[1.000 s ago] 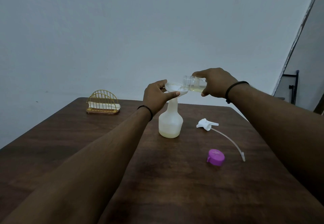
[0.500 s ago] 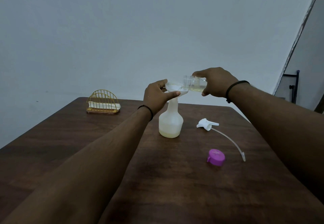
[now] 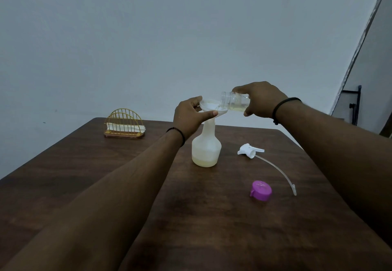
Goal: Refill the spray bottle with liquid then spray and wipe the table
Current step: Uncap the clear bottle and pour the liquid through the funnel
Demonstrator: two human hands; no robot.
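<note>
On the dark wooden bench (image 3: 212, 217) stands the spray bottle (image 3: 206, 150), upright, its cap off, with a shallow layer of pale yellow liquid at its base. A white funnel (image 3: 212, 109) sits in its neck. The left hand (image 3: 188, 115) holds the funnel at the rim: the thumb lies along the near edge and the fingers (image 3: 196, 100) curl round the far edge, so the funnel is clamped between them, directly above the spray bottle.

The right hand (image 3: 261, 100) grips a small clear bottle (image 3: 234, 102), tipped almost level, its open threaded mouth resting over the right side of the funnel. The right hand's fingers are wrapped round the body of the clear bottle, the thumb under it, and yellowish liquid lies along its lower side. Each wrist bears a dark band.

Below and slightly right of the right hand's fingers lies the white spray head (image 3: 250, 150) on its side, well apart from the spray bottle, its thin dip tube (image 3: 277, 170) curving toward the near right. Nearer still, beside the tube's end, rests a purple cap (image 3: 261, 190). Far to the left of the left hand's fingers, near the back edge of the bench, stands a gold wire holder (image 3: 124, 124) with white napkins in it. A plain pale wall (image 3: 169, 37) rises behind.
</note>
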